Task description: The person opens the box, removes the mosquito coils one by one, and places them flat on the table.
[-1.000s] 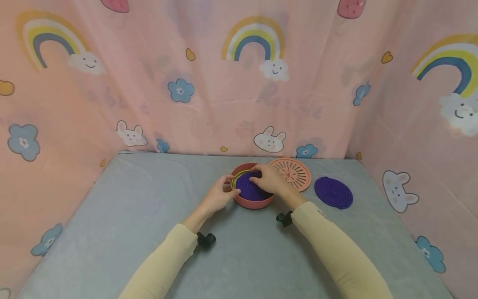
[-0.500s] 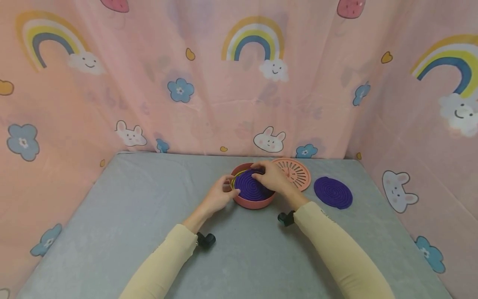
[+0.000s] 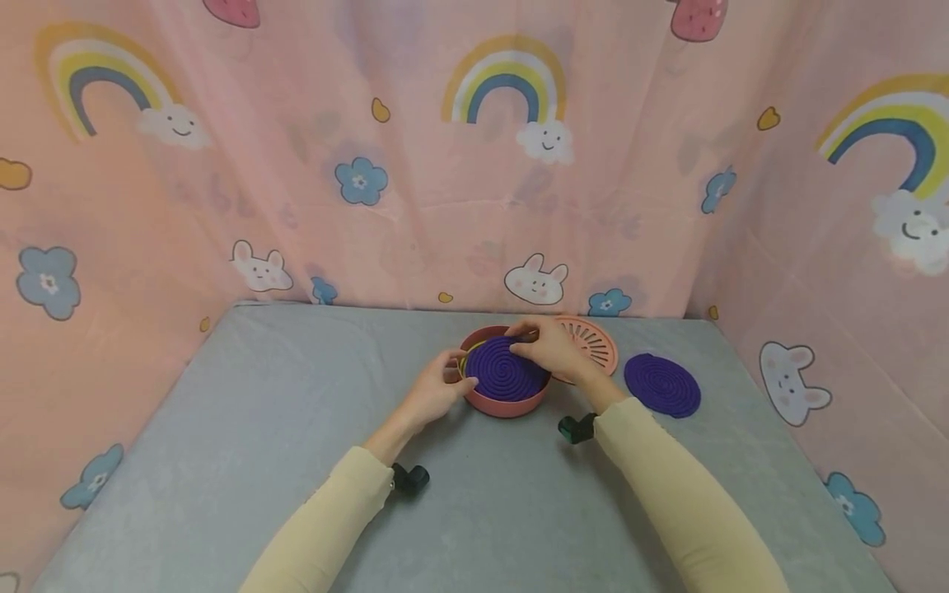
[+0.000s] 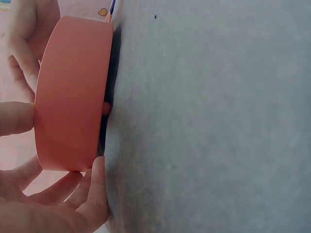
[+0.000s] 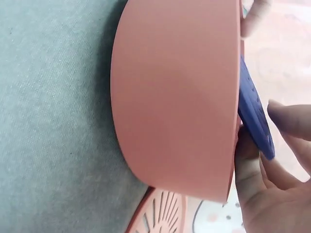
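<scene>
A round coral-pink box (image 3: 506, 408) stands on the table with its top uncovered. My left hand (image 3: 433, 390) grips its left side, thumb at the rim and fingers round the wall. A purple spiral coaster (image 3: 506, 372) lies across the box's mouth. In the right wrist view this purple coaster (image 5: 255, 114) is tilted, its near edge raised above the rim. My right hand (image 3: 552, 350) holds the raised edge between thumb and fingers. Under it, at the left, a sliver of a yellow item (image 3: 463, 365) shows inside the box; the rest is hidden.
Behind and right of the box lies a peach slotted round lid (image 3: 593, 344), partly covered by my right hand. A second purple spiral coaster (image 3: 662, 385) lies flat farther right. The grey cloth-covered table (image 3: 296, 395) meets a pink patterned curtain (image 3: 415, 231) at the back.
My right hand has moved slightly right, bringing the purple coaster's right edge out over the box's rim. More of the coaster's face shows. My left hand stays on the box.
</scene>
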`<action>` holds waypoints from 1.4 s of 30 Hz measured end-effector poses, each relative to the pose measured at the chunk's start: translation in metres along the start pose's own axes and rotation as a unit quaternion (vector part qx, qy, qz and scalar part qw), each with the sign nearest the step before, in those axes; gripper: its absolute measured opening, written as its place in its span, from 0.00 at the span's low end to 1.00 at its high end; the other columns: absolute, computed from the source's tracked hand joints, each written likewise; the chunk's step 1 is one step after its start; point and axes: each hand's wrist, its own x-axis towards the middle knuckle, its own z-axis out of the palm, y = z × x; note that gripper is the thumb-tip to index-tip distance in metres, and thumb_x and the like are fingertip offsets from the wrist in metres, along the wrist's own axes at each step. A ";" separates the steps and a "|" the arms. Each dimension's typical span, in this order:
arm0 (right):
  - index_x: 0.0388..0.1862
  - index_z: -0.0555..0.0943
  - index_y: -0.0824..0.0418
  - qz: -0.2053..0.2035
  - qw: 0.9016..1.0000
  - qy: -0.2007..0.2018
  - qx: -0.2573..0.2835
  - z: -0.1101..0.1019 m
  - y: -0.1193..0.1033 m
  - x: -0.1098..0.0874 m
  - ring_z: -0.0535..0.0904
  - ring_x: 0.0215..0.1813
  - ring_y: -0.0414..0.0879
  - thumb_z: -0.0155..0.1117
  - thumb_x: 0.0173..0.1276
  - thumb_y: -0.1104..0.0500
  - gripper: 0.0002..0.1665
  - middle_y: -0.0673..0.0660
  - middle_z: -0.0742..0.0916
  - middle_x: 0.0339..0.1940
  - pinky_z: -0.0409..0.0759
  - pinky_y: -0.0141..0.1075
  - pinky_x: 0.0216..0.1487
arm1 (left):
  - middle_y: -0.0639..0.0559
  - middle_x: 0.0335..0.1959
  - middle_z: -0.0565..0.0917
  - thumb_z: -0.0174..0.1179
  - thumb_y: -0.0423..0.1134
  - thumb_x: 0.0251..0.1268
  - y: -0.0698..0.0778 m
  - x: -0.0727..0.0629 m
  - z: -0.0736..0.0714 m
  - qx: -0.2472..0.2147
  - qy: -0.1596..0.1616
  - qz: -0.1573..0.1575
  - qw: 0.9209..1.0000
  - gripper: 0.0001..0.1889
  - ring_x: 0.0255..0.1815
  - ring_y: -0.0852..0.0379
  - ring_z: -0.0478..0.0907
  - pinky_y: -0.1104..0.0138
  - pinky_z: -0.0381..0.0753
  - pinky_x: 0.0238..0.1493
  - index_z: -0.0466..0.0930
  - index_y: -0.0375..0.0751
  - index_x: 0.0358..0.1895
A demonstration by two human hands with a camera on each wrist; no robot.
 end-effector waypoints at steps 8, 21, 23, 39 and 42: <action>0.52 0.86 0.62 0.013 0.998 -0.041 0.036 -0.013 0.007 -0.008 0.75 0.67 0.60 0.69 0.71 0.61 0.12 0.62 0.81 0.64 0.78 0.51 0.62 | 0.40 0.68 0.72 0.64 0.42 0.71 0.000 -0.001 0.003 0.000 0.002 0.002 1.000 0.28 0.65 0.42 0.75 0.50 0.79 0.59 0.69 0.43 0.72; 0.54 0.86 0.59 0.033 0.996 0.004 0.087 -0.035 0.015 -0.029 0.76 0.63 0.56 0.70 0.71 0.57 0.15 0.59 0.78 0.67 0.82 0.44 0.52 | 0.40 0.67 0.72 0.64 0.41 0.72 0.001 -0.001 0.005 -0.001 0.002 -0.001 1.000 0.29 0.66 0.42 0.74 0.49 0.79 0.59 0.68 0.44 0.72; 0.55 0.85 0.61 0.030 0.994 0.008 0.107 -0.040 0.016 -0.033 0.74 0.67 0.56 0.69 0.71 0.58 0.16 0.58 0.75 0.72 0.81 0.41 0.54 | 0.39 0.67 0.72 0.64 0.42 0.72 0.001 -0.001 0.004 0.000 0.002 0.001 1.000 0.29 0.66 0.42 0.75 0.49 0.79 0.59 0.68 0.43 0.72; 0.61 0.81 0.67 0.041 0.989 0.062 0.127 -0.080 0.027 -0.086 0.83 0.47 0.44 0.69 0.72 0.55 0.24 0.66 0.83 0.61 0.84 0.35 0.42 | 0.41 0.67 0.73 0.65 0.41 0.71 0.002 -0.001 0.003 -0.002 0.006 -0.003 1.000 0.29 0.66 0.43 0.75 0.51 0.80 0.58 0.68 0.44 0.72; 0.61 0.81 0.67 0.049 0.989 0.074 0.116 -0.086 0.035 -0.096 0.83 0.46 0.40 0.69 0.72 0.54 0.24 0.65 0.83 0.60 0.83 0.34 0.44 | 0.40 0.67 0.72 0.64 0.41 0.72 0.002 -0.001 0.003 -0.005 0.004 -0.001 1.000 0.29 0.66 0.43 0.74 0.50 0.80 0.58 0.68 0.43 0.73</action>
